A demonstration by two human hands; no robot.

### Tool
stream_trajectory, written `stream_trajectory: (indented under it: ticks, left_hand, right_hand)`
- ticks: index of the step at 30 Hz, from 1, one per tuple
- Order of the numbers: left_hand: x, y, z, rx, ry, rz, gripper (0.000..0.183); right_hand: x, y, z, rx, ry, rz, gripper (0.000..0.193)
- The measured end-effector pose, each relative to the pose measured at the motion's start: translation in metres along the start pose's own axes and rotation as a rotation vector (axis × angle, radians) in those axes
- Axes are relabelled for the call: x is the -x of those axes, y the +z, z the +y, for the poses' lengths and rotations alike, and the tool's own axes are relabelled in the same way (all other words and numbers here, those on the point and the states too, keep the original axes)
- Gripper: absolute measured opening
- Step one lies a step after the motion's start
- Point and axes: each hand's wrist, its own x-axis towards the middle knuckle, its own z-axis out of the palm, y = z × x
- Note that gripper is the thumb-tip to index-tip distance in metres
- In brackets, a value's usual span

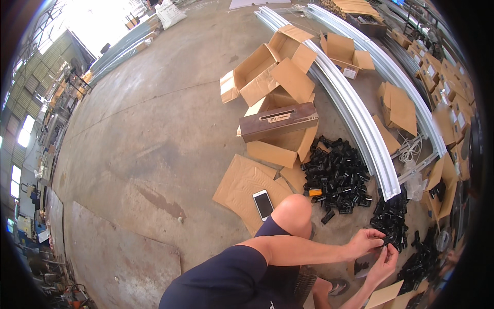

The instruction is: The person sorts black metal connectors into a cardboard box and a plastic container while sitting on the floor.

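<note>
Head view: left hand [364,244] and right hand [383,263] jointly pinching small black plastic piece [387,240], presumably for steadiness; loose black heap [390,216] lying beyond hands.

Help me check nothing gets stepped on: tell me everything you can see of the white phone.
The phone is a round-cornered rectangle, its white border framing a dark screen that looks like glass. It lies screen up, slightly slanted, on flattened brown cardboard on the floor. Its near end appears right by the dark shorts; whether they touch is unclear.
</note>
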Motion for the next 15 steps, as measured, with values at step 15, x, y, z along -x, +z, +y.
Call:
stream_trajectory:
  ticks: [15]
  left_hand:
    - [0.007,-0.007,-0.004,-0.129,0.006,0.063,0.026]
  right_hand:
    - [0.009,0.007,-0.003,0.3,-0.124,-0.012,0.024]
